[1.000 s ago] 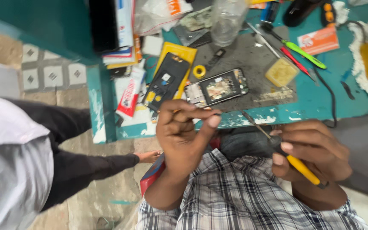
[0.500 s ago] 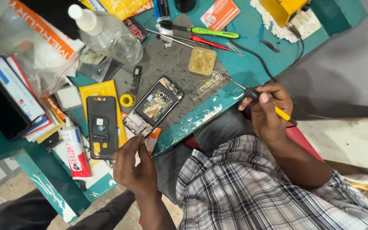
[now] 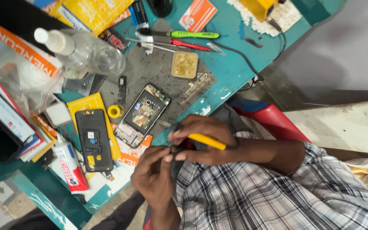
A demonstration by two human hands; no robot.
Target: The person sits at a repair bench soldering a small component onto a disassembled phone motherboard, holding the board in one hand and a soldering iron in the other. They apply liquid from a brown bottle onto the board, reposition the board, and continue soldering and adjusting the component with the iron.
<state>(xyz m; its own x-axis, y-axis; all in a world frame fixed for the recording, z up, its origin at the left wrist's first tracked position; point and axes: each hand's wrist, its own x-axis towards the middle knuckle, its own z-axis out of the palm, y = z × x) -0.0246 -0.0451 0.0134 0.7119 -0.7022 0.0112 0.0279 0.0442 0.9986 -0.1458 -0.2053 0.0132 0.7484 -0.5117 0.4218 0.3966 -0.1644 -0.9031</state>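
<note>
Far left: a stack of boxes and booklets (image 3: 5,119) lies at the teal workbench (image 3: 231,72) edge, with a white glue tube (image 3: 70,164) just right of it.
Upper left: a clear plastic bottle (image 3: 81,51) with a white cap lies on its side.
Left of centre: a black phone back cover (image 3: 93,139) rests on a yellow packet (image 3: 88,104); a small yellow tape roll (image 3: 115,111) sits just beside it.
Centre mat: an opened smartphone (image 3: 142,115), its circuit board showing, lies tilted on the grey work mat (image 3: 150,68).
Upper centre: a small tin of yellowish paste (image 3: 185,64) stands on the mat; above it lie a green-handled screwdriver (image 3: 188,34) and a red-handled tool (image 3: 190,44).
Left hand (image 3: 154,176): below the bench edge, over the person's lap; thumb and forefinger pinched together on a small dark part (image 3: 174,150), too small to identify.
Right hand (image 3: 201,142): just beside the left, fingertips touching at the same small part; fingers curled around a yellow-handled tool (image 3: 207,141), which lies across the palm pointing toward the part.
Held things: both are in front of the bench edge, near the opened phone but apart from it.
Right: a red stool (image 3: 273,121) shows behind the forearm; the checked shirt (image 3: 269,196) fills the lower right.
</note>
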